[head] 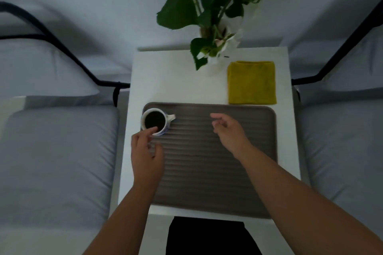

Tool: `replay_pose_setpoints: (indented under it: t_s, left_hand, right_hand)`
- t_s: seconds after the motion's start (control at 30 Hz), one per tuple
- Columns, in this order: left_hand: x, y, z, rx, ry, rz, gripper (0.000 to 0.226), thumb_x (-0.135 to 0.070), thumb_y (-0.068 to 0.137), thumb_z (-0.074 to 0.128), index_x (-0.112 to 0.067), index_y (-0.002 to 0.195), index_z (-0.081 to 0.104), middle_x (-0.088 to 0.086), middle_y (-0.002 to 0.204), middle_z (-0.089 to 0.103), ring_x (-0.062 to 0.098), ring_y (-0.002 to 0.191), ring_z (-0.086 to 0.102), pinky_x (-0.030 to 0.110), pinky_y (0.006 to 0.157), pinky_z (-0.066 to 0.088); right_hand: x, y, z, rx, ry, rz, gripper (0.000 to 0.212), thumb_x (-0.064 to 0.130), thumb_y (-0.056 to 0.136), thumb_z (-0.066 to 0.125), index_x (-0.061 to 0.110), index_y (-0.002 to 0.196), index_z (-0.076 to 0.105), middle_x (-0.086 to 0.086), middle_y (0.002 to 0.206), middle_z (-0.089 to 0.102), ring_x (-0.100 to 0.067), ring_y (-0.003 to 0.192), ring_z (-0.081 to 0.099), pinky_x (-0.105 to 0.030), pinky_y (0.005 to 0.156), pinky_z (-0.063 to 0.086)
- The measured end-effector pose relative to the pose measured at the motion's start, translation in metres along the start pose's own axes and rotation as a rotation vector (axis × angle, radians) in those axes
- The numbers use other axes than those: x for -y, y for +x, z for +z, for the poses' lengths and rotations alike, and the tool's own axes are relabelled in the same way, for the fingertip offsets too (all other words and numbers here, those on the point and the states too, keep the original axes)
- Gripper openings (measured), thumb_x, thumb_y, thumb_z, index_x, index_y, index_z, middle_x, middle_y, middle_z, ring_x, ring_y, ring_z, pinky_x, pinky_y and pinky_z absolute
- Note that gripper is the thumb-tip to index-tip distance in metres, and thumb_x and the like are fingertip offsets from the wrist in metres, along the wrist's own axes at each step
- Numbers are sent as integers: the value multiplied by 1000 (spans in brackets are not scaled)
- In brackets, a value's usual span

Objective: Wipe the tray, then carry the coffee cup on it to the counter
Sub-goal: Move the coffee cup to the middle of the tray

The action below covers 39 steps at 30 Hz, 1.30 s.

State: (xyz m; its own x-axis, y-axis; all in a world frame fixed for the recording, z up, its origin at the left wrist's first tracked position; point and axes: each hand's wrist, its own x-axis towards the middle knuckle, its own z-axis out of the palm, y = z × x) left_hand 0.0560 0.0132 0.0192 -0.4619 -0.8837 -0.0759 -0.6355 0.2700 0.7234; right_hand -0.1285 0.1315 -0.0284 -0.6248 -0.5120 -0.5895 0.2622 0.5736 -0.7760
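Note:
A grey ribbed tray (pixel 217 161) lies on a small white table (pixel 165 80). A white cup (pixel 154 121) of dark coffee stands in the tray's far left corner, its handle pointing right. My left hand (pixel 146 151) reaches to the cup's near side, fingertips at its rim; a firm grip is not visible. Over the middle of the tray hovers my right hand (pixel 228 130), fingers loosely curled and holding nothing. A folded yellow cloth (pixel 251 83) lies on the table just beyond the tray's far right corner.
A vase of white flowers with green leaves (pixel 213 33) stands at the table's far edge, next to the cloth. Beds with grey pillows and black metal frames flank the table on the left (pixel 51 151) and right (pixel 342 141).

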Motion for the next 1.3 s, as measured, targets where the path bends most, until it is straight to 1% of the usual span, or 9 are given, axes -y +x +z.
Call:
replay_pose_setpoints:
  t_s: [0.13,0.2,0.33,0.47,0.63,0.8,1.03,1.2,1.3]
  left_hand:
    - [41,11,-6,21,-85,-203,58,-3,84,60,-18,137,41,0,134,46,14,116,53,37,97,49]
    - [52,18,-2,83,-103,-215,68,0,82,61,-12,143,33,6,140,44,17,123,50,41,102,46]
    - [67,41,10,151,13,-130,73,-10,77,69,-14,143,38,8,131,49,19,118,52,36,98,46]
    - [72,54,12,158,-49,-137,79,-19,72,78,-22,142,42,-2,118,42,10,94,57,2,77,40]
    - [83,59,11,189,-127,-113,81,-20,69,82,-22,140,44,-2,119,42,13,96,63,18,86,51]
    - [81,58,10,169,-136,-96,74,-18,72,79,-21,138,47,1,123,46,14,96,65,19,87,52]
    - [69,44,10,208,-178,-57,69,-8,73,78,-21,135,49,-1,121,44,-3,89,57,0,76,43]
    - [59,23,14,268,-205,-51,69,-12,74,79,-24,136,48,0,124,45,3,95,59,3,78,46]
    - [50,8,19,317,-221,-40,69,-12,75,78,-23,136,49,0,125,45,-2,96,57,2,80,45]
  right_hand:
    - [16,12,43,124,122,75,33,7,97,45,20,124,59,1,112,62,-15,100,61,-31,98,47]
    - [23,18,60,145,164,90,36,4,97,44,17,127,57,-1,118,59,-14,98,60,-25,93,48]
    - [33,30,87,160,151,91,32,13,99,45,15,128,56,-1,114,57,-9,80,56,-18,78,47]
    - [35,39,108,153,84,74,22,15,99,45,15,116,58,-4,107,58,-7,76,52,-17,64,44]
    - [33,46,121,122,-58,-17,13,23,93,51,29,83,55,-1,94,64,-15,78,58,-34,74,52]
    - [35,45,121,59,-184,-28,11,29,89,51,30,80,57,-2,95,68,-22,87,66,-45,83,56]
    - [26,21,104,27,0,36,20,13,99,39,12,95,58,-15,94,66,-17,72,63,-25,65,54]
    - [15,-9,80,77,69,47,25,6,98,37,7,106,60,-11,91,65,-18,76,61,-23,68,51]
    - [4,-27,65,53,101,54,27,1,96,36,14,97,60,-9,89,64,-16,75,60,-23,67,49]
